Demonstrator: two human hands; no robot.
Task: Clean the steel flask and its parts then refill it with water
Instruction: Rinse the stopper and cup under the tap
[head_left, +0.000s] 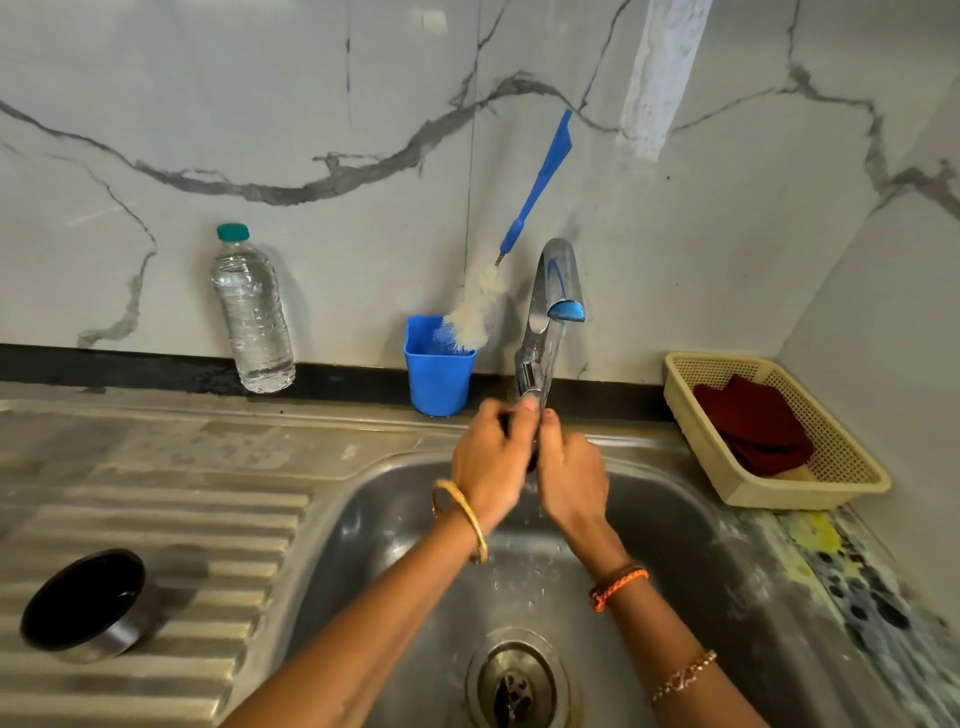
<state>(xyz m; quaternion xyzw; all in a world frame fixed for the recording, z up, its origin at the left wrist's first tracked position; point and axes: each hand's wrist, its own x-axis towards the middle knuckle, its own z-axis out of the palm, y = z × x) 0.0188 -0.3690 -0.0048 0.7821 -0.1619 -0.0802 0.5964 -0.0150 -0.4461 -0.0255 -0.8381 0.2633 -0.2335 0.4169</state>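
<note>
left hand (491, 457): fingers curled round a small dark part (530, 457), mostly hidden between both hands, under the tap spout at 12 o'clock of the basin
right hand (571, 480): fingers curled against the same dark part from its other side; grip itself hidden
tap (550, 312): chrome, directly above the hands, water falling past them
sink basin (691, 571): steel, wet, drain (514, 686) at 6 o'clock
flask body (91, 605): steel, dark inside, lying on its side on the ribbed drainboard (218, 525), 9 o'clock of the basin, well apart from the hands
bottle brush (493, 280): blue handle, standing in blue cup (439, 364) just left of the tap
water bottle (253, 312): clear plastic, green cap, at 10 o'clock by the wall
basket (831, 467): cream, 2 o'clock, red cloth (753, 423) inside
</note>
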